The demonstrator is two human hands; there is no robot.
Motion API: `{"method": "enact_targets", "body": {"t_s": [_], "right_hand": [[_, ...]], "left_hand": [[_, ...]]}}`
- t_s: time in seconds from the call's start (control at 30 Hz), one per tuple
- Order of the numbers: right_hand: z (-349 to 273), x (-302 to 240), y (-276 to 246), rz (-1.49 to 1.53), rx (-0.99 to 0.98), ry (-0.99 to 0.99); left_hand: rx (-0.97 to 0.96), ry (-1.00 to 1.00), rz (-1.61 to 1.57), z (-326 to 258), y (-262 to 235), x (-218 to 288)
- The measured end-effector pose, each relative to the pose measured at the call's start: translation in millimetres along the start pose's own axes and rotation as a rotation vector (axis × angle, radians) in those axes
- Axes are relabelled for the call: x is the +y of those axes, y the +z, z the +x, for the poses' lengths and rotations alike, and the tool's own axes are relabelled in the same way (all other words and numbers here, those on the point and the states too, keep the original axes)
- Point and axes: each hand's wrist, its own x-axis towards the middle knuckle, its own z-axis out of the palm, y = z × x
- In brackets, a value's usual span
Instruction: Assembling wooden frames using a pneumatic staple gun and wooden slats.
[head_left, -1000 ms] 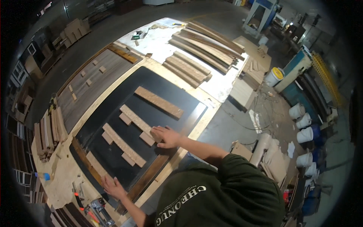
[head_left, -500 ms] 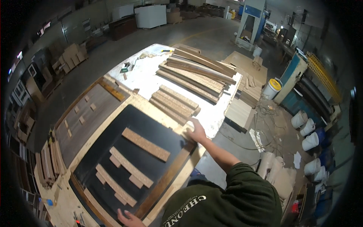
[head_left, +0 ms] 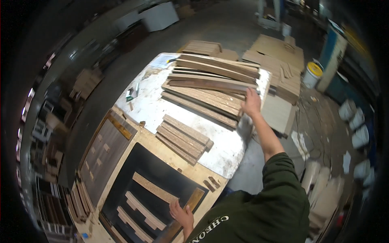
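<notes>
My right hand [head_left: 252, 103] reaches over the right end of a pile of long wooden strips [head_left: 210, 94], thumb and fingers apart. Its fingertips are at the end of a dark brown strip [head_left: 210, 86]. My left hand [head_left: 182, 215] lies with fingers outstretched at the lower end of a speckled particleboard strip [head_left: 154, 187]. That strip rests on a black panel [head_left: 121, 178] edged with brown wood. Two more pale strips [head_left: 144, 210] with small blocks along them lie on the panel, nearer my body.
A smaller stack of particleboard strips [head_left: 184, 137] sits between the panel and the pile. At left lies a grey-brown panel [head_left: 99, 152] with several small blocks. Beyond the table's right side are stacked boards [head_left: 275, 65] and a yellow-lidded bucket [head_left: 313, 74].
My right hand has moved from the panel's far corner out to the pile's right end. My left hand has shifted from the panel's near edge to the end of the particleboard strip.
</notes>
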Motion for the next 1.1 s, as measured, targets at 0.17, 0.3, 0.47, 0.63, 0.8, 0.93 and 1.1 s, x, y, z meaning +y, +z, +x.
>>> {"method": "enact_targets", "body": {"t_s": [0.17,0.3,0.47,0.63,0.8,0.93,1.1], "right_hand": [[63.9,14.5,22.3,-0.163,-0.297,-0.035],[83.3,50.2,47.3,-0.187,-0.54,-0.14],[116.7,70.1,68.7,-0.283,-0.654,-0.188],[98.6,64.2,55.1,-0.232,-0.508,-0.18],[75.6,13.4,18.9,-0.243,-0.389,-0.308],[61.1,1.5,3.4,-0.241,-0.606,-0.223],[32.0,-13.5,-42.0,0.07,-0.685,-0.074]], "left_hand": [[0.223,-0.148,0.015,1.9,1.4,2.6],[0.251,-0.352,-0.102,10.6,4.0,-4.7],[0.27,-0.522,-0.131,16.2,3.7,-8.3],[0.234,-0.571,-0.074,25.8,4.0,-3.5],[0.316,-0.453,-0.026,20.4,8.7,-13.5],[0.259,-0.537,-0.012,22.1,2.6,-7.0],[0.257,-0.491,-0.02,23.0,5.4,-2.4]]}}
